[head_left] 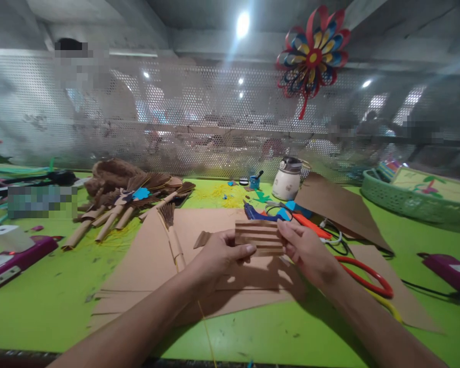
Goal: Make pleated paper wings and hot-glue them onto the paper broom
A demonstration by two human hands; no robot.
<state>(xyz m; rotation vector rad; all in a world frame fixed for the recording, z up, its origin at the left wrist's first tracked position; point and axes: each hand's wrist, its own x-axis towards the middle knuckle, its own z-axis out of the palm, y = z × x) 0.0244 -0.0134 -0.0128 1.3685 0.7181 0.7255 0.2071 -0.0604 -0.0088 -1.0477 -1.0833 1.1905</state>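
Observation:
Between my two hands is a small piece of pleated brown paper (258,237), its folds running sideways. My left hand (218,255) pinches its left end, with the thumb along the lower front. At the upper right edge, my right hand (304,250) grips it between thumb and fingers. Beneath them lies a stack of brown paper sheets (138,271). A rolled paper stick with a fringed, brush-like end (172,235) rests on the stack, left of my hands. Just behind the pleated piece is a blue glue gun (255,212), partly hidden by it.
Several finished paper brooms (115,217) lie at the left. Purple power strips (19,263) (450,273) sit at both sides. Red-handled scissors (368,276) lie right of my hand. Farther back stand a white bottle (286,181) and a green basket (417,199). A perforated metal screen (199,117) rises behind.

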